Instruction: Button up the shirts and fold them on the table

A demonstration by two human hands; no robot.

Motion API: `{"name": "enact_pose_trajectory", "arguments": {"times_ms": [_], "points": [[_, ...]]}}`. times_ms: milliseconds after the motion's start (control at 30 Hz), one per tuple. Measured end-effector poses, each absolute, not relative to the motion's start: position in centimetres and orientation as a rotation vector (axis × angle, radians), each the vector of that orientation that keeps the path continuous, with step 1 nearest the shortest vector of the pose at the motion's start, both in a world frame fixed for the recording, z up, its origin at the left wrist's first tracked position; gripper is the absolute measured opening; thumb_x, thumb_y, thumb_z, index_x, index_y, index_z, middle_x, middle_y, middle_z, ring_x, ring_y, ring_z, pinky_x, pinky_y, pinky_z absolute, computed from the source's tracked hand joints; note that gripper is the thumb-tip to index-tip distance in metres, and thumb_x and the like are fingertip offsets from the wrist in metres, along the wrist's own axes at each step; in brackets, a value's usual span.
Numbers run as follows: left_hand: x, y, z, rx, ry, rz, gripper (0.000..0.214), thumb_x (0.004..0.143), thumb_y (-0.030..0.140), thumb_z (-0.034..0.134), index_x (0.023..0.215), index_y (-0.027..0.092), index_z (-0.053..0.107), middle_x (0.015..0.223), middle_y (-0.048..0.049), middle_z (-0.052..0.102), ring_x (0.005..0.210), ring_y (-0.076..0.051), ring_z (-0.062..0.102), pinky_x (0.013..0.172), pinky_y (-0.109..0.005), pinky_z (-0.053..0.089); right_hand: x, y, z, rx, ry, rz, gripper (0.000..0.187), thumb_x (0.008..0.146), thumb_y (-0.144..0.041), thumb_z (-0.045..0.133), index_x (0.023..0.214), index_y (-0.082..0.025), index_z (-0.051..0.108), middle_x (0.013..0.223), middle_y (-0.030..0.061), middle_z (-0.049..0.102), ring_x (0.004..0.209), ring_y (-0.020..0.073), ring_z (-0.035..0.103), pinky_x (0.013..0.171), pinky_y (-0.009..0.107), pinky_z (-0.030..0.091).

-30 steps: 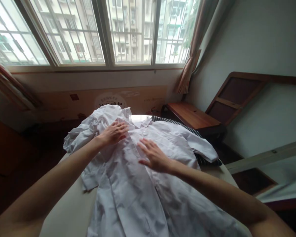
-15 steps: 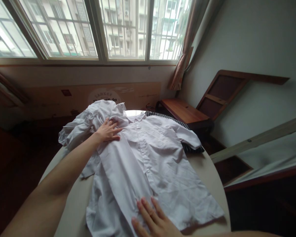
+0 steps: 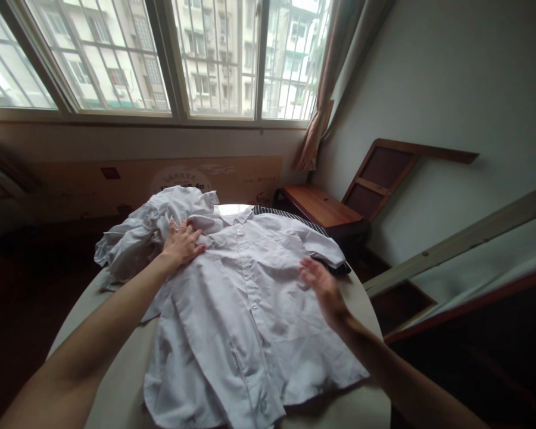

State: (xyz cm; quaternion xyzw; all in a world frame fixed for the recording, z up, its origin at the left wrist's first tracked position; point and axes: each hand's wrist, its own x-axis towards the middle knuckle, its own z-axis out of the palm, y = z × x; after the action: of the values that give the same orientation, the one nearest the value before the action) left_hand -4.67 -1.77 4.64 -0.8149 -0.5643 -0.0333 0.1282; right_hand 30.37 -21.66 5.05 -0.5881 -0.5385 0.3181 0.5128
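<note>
A white button-up shirt (image 3: 223,298) lies front side up on a round pale table (image 3: 125,363), its collar toward the window. One long sleeve is laid lengthwise down the shirt's front, with the cuff at the near hem; the other stretches or folds out at the far right. My left hand (image 3: 183,243) rests flat with fingers spread on the shirt near its left shoulder. My right hand (image 3: 320,283), slightly blurred, hovers over or lightly touches the shirt's right side, fingers extended and holding nothing.
A heap of crumpled white clothes (image 3: 138,232) sits on the table's far left. Dark striped cloth (image 3: 290,213) shows from under the shirt at the far right. Beyond stand a wooden bench (image 3: 317,205), a wall with a barred window (image 3: 214,59), and a curtain (image 3: 315,137).
My right hand has moved from the near end of the sleeve up and right to the shirt's right side. My left hand stays near the shoulder. The camera view has shifted slightly.
</note>
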Motion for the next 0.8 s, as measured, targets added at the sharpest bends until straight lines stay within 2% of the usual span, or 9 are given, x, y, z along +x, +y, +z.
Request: {"name": "enact_pose_trajectory", "arguments": {"times_ms": [133, 233, 333, 467, 533, 600, 667, 733, 800], "points": [[-1.8, -4.0, 4.7, -2.507, -1.45, -0.254, 0.059, 0.087, 0.056, 0.039, 0.134, 0.021, 0.048, 0.148, -0.0137, 0.034, 0.14, -0.035, 0.016, 0.109, -0.06, 0.001, 38.4, -13.6, 5.1, -1.728, -1.059, 0.176, 0.069, 0.068, -0.033, 0.065, 0.13, -0.009, 0.047, 0.132, 0.02, 0.049, 0.12, 0.0296, 0.049, 0.099, 0.041, 0.04], [0.9, -6.2, 3.9, -2.767, -1.215, -0.277, 0.061, 0.088, 0.06, 0.034, 0.138, 0.026, 0.043, 0.15, -0.0108, 0.031, 0.14, -0.032, 0.017, 0.111, -0.056, 0.005, 42.9, -10.2, 6.1, -2.002, -1.474, 0.169, 0.048, 0.059, -0.029, 0.07, 0.104, -0.012, 0.066, 0.116, 0.015, 0.061, 0.112, 0.0293, 0.054, 0.094, 0.037, 0.042], [2.6, -7.7, 2.0, -3.022, -1.087, -0.176, 0.062, 0.087, 0.061, 0.036, 0.139, 0.027, 0.04, 0.15, -0.011, 0.029, 0.14, -0.03, 0.02, 0.111, -0.054, 0.01, 44.3, -8.7, 8.0, -2.232, -1.746, 0.328, 0.015, 0.064, -0.028, 0.066, 0.074, -0.016, 0.069, 0.083, 0.0073, 0.069, 0.086, 0.0248, 0.063, 0.074, 0.029, 0.046], [3.1, -8.3, 0.0, -3.213, -1.206, -0.238, 0.058, 0.085, 0.058, 0.043, 0.134, 0.028, 0.046, 0.15, -0.0107, 0.029, 0.139, -0.03, 0.023, 0.111, -0.052, 0.013, 41.2, -8.6, 11.7, -2.126, -1.604, -0.209, 0.019, 0.081, -0.027, 0.053, 0.086, -0.015, 0.066, 0.081, 0.0095, 0.068, 0.078, 0.0234, 0.062, 0.068, 0.029, 0.043], [3.3, -8.2, 0.0, -3.292, -1.32, -0.453, 0.054, 0.083, 0.057, 0.047, 0.127, 0.026, 0.053, 0.147, -0.0099, 0.037, 0.137, -0.029, 0.028, 0.112, -0.049, 0.015, 37.6, -9.6, 12.9, -1.865, -1.815, -0.46, 0.02, 0.085, -0.023, 0.048, 0.092, -0.014, 0.064, 0.086, 0.0112, 0.067, 0.085, 0.0239, 0.06, 0.077, 0.032, 0.042], [3.6, -8.3, 0.7, -3.359, -1.485, -0.839, 0.052, 0.081, 0.056, 0.051, 0.119, 0.023, 0.06, 0.137, -0.0108, 0.049, 0.131, -0.029, 0.039, 0.111, -0.044, 0.023, 33.2, -11.7, 12.7, -1.536, -2.321, -0.458, 0.019, 0.086, -0.017, 0.046, 0.093, -0.016, 0.064, 0.087, 0.01, 0.066, 0.089, 0.0231, 0.059, 0.086, 0.035, 0.039], [4.3, -8.6, 1.7, -3.324, -1.757, -1.392, 0.053, 0.081, 0.058, 0.049, 0.115, 0.02, 0.061, 0.126, -0.0126, 0.058, 0.118, -0.029, 0.052, 0.103, -0.042, 0.036, 29.2, -14.5, 11.5, -1.349, -2.665, -0.327, 0.014, 0.085, -0.02, 0.053, 0.091, -0.015, 0.064, 0.089, 0.0107, 0.066, 0.087, 0.0228, 0.059, 0.086, 0.037, 0.04], [5.1, -9.1, 2.6, -3.225, -2.087, -1.912, 0.058, 0.083, 0.061, 0.043, 0.119, 0.017, 0.056, 0.117, -0.0141, 0.061, 0.102, -0.026, 0.061, 0.091, -0.041, 0.046, 26.5, -17.2, 10.0, -1.22, -2.859, -0.02, 0.025, 0.079, -0.033, 0.064, 0.097, -0.016, 0.064, 0.093, 0.01, 0.065, 0.083, 0.0218, 0.061, 0.079, 0.033, 0.044], [6.0, -9.7, 3.2, -3.188, -2.396, -2.158, 0.062, 0.082, 0.061, 0.044, 0.125, 0.016, 0.049, 0.113, -0.0147, 0.06, 0.087, -0.022, 0.065, 0.08, -0.038, 0.05, 25.8, -18.9, 9.0, -1.119, -2.827, 0.298, 0.036, 0.077, -0.042, 0.066, 0.105, -0.019, 0.063, 0.097, 0.0073, 0.066, 0.085, 0.0206, 0.062, 0.076, 0.03, 0.046]]}}
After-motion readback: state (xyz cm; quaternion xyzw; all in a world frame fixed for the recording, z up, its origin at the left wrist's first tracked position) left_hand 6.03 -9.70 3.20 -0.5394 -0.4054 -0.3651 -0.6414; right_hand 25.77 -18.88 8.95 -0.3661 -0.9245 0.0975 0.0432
